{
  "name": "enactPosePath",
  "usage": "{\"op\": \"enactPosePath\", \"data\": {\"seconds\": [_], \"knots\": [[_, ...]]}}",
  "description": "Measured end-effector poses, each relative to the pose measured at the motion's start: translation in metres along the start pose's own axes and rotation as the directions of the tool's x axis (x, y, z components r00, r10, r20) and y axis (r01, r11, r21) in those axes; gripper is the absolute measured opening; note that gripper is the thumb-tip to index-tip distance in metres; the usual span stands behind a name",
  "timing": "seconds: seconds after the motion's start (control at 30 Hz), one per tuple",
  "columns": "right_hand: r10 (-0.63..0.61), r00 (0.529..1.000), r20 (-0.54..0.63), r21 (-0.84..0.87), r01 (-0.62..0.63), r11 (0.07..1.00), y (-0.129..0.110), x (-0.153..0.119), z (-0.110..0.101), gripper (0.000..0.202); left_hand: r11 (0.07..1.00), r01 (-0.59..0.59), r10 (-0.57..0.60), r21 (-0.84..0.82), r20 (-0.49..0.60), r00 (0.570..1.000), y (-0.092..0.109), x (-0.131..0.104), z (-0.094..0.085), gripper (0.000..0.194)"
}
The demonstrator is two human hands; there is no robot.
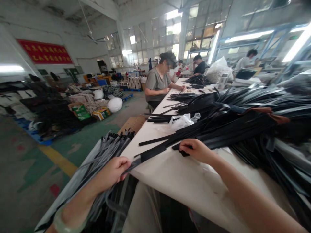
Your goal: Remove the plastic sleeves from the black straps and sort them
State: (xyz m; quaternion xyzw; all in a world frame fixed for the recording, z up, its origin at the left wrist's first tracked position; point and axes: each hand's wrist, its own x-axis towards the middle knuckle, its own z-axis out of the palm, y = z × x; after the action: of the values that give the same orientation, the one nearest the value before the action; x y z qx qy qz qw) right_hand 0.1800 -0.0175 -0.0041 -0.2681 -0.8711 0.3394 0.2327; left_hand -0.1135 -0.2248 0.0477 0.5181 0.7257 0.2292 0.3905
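Note:
At the table's near left corner, my left hand (120, 169) is closed on the end of a dark strip (153, 153), which lies slantwise over the white tabletop (167, 174). My right hand (191, 149) has its fingers curled around the end of a black strip (176, 146) at the near edge of the large pile. Long black strips (218, 129) are heaped across the right side of the table. Another single strip (153, 141) points left, just beyond the one at my left hand.
Grey and black strips (109, 149) fill a holder left of the table. A crumpled clear plastic bag (184, 120) lies mid-table. A seated person (156, 82) works at the table's far left side; others sit farther back. Sacks and boxes stand on the floor at left.

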Motion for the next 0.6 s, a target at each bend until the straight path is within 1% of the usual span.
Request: {"op": "enactPosePath", "data": {"seconds": [0.07, 0.17, 0.23, 0.3, 0.33, 0.37, 0.4, 0.43, 0.47, 0.5, 0.53, 0.57, 0.6], "knots": [[0.039, 0.999, -0.032, -0.031, -0.040, 0.999, 0.007, -0.001, 0.004, 0.025, 0.995, 0.102, -0.102, -0.011, -0.116, 0.988, -0.023, -0.031, -0.029, 0.057], [0.064, 0.997, -0.047, -0.076, -0.068, 0.995, 0.025, -0.003, 0.012, 0.028, 0.976, 0.212, -0.216, -0.046, -0.300, 0.929, -0.053, -0.078, -0.068, 0.060], [0.068, 0.997, -0.045, -0.070, -0.071, 0.995, 0.040, -0.003, 0.019, 0.030, 0.964, 0.253, -0.263, -0.078, -0.387, 0.884, -0.066, -0.104, -0.088, 0.062], [0.070, 0.994, -0.079, -0.052, -0.075, 0.996, 0.049, 0.000, 0.024, 0.032, 0.959, 0.259, -0.281, -0.111, -0.445, 0.850, -0.071, -0.121, -0.097, 0.063], [0.078, 0.991, -0.106, -0.036, -0.083, 0.996, 0.047, 0.000, 0.025, 0.032, 0.960, 0.251, -0.280, -0.123, -0.451, 0.848, -0.070, -0.125, -0.096, 0.062], [0.092, 0.987, -0.132, -0.002, -0.093, 0.996, 0.040, 0.000, 0.025, 0.033, 0.962, 0.237, -0.271, -0.133, -0.438, 0.857, -0.066, -0.125, -0.092, 0.061], [0.108, 0.984, -0.144, 0.061, -0.100, 0.993, 0.028, -0.002, 0.023, 0.034, 0.966, 0.219, -0.258, -0.140, -0.407, 0.876, -0.059, -0.121, -0.085, 0.061], [0.122, 0.985, -0.124, 0.150, -0.103, 0.983, 0.011, -0.005, 0.021, 0.039, 0.969, 0.198, -0.238, -0.145, -0.361, 0.902, -0.051, -0.113, -0.074, 0.060], [0.122, 0.989, -0.088, 0.302, -0.090, 0.949, -0.008, -0.009, 0.020, 0.047, 0.973, 0.177, -0.214, -0.146, -0.297, 0.931, -0.041, -0.101, -0.060, 0.061], [0.079, 0.997, -0.005, 0.481, -0.066, 0.874, -0.027, -0.012, 0.020, 0.058, 0.978, 0.152, -0.183, -0.145, -0.227, 0.957, -0.030, -0.086, -0.045, 0.062], [0.000, 0.997, 0.080, 0.636, -0.051, 0.770, -0.044, -0.013, 0.022, 0.070, 0.982, 0.121, -0.144, -0.142, -0.165, 0.976, -0.018, -0.070, -0.028, 0.063], [-0.073, 0.986, 0.147, 0.745, -0.062, 0.664, -0.056, -0.012, 0.025, 0.084, 0.987, 0.081, -0.097, -0.142, -0.109, 0.989, -0.007, -0.053, -0.011, 0.064], [-0.109, 0.977, 0.182, 0.806, -0.085, 0.586, -0.063, -0.008, 0.027, 0.090, 0.989, 0.036, -0.046, -0.145, -0.067, 0.997, 0.005, -0.035, 0.006, 0.064]]}}
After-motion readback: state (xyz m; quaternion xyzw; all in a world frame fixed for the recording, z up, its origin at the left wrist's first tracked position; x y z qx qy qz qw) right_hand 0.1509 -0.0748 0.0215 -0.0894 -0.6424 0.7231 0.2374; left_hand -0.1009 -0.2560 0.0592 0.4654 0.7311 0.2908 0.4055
